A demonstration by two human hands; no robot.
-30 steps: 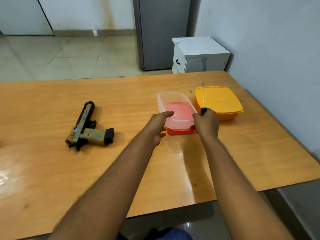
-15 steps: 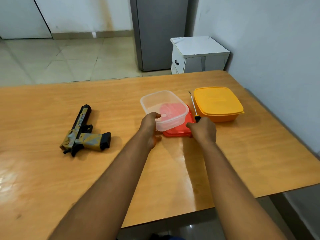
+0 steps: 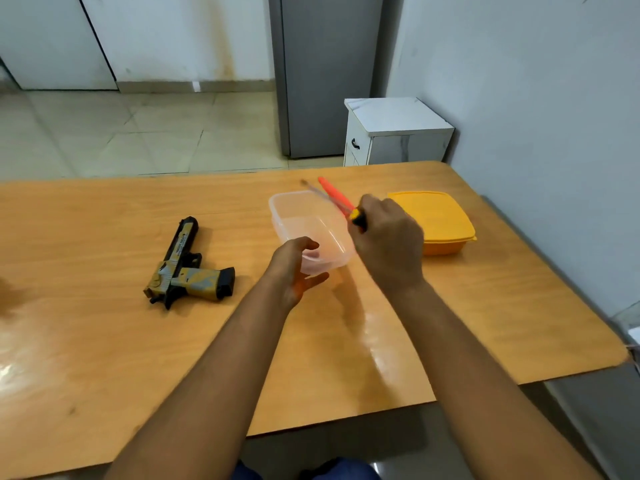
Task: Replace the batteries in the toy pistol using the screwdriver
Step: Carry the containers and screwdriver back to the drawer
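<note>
Two hands work near the middle of the wooden bench (image 3: pixel 104 358). The left hand (image 3: pixel 294 268) grips the near end of a clear plastic tub (image 3: pixel 308 223), thumb over the rim and fingers curled beneath it. The right hand (image 3: pixel 388 244) is wrapped round the black and yellow handle of the screwdriver (image 3: pixel 355 216), whose blurred metal shaft points toward 11 o'clock over the tub's far rim; alongside it the hand also pinches a red lid (image 3: pixel 334 194), seen edge-on and tilted up in the same direction. The toy pistol (image 3: pixel 183 268), black with tan patches, lies flat on the bench at 9 o'clock from the tub, well apart from both hands, barrel toward 12 o'clock and grip toward 3 o'clock. A closed orange box (image 3: pixel 436 220) sits at 3 o'clock from the tub, just beyond the right hand. Behind the bench stands a small white cabinet (image 3: pixel 398 133).
</note>
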